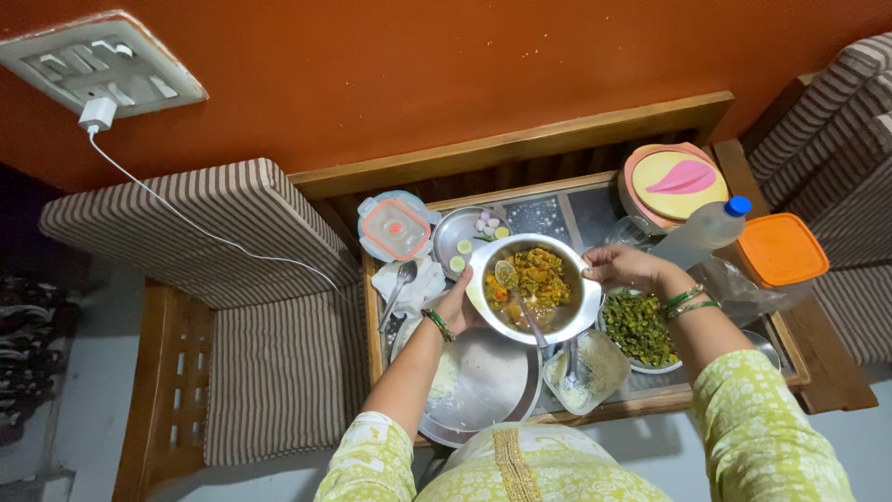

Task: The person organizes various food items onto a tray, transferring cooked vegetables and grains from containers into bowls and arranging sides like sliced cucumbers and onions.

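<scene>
Both my hands hold a round steel pan point(568, 317) of yellow-orange cooked vegetables, lifted and tilted over the table. My left hand point(457, 305) grips its left rim and my right hand point(621, 267) grips its right rim. A spoon point(517, 291) lies in the food, its handle pointing toward me. Below the pan sits a large steel plate point(490, 379) with some white rice at its left side.
A bowl of green vegetables point(637, 328) and a small container with a spoon point(583, 372) stand at right. Farther back are a steel plate with sliced pieces point(462, 234), a clear lidded box point(395, 226), a water bottle point(701, 233), an orange lid point(781, 249) and a round casserole point(673, 182). Striped chairs flank the table.
</scene>
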